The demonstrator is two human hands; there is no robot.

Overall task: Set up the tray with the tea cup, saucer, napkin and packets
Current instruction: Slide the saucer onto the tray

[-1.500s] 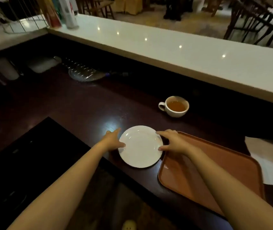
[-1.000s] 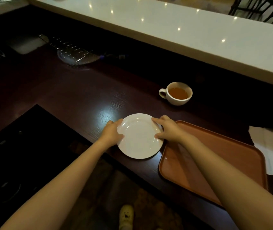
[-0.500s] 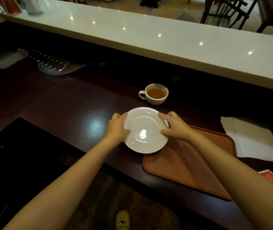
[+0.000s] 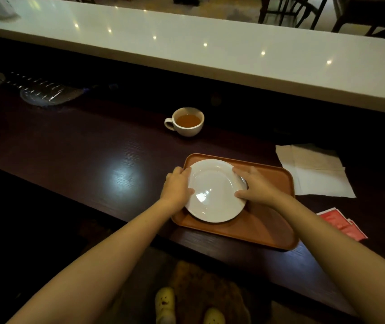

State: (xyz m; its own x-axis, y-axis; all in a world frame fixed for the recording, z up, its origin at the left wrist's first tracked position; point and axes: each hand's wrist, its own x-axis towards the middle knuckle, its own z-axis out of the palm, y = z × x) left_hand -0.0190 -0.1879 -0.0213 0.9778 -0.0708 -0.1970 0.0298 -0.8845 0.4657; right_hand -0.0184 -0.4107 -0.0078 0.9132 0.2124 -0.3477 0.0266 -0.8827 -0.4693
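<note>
A white saucer is over the left half of the brown tray, held by its rim on both sides. My left hand grips its left edge and my right hand grips its right edge. I cannot tell whether the saucer rests on the tray or hovers just above it. A white cup of tea stands on the dark counter beyond the tray. A white napkin lies to the tray's right, and red packets lie near the counter's front edge on the right.
A raised white bar top runs along the far side. A clear glass dish sits at the far left. The dark counter's front edge runs diagonally below my arms; chairs stand beyond the bar.
Both hands have carried the saucer from the bare counter to the right, over the tray's left half. The view has shifted right, bringing the napkin and packets into sight.
</note>
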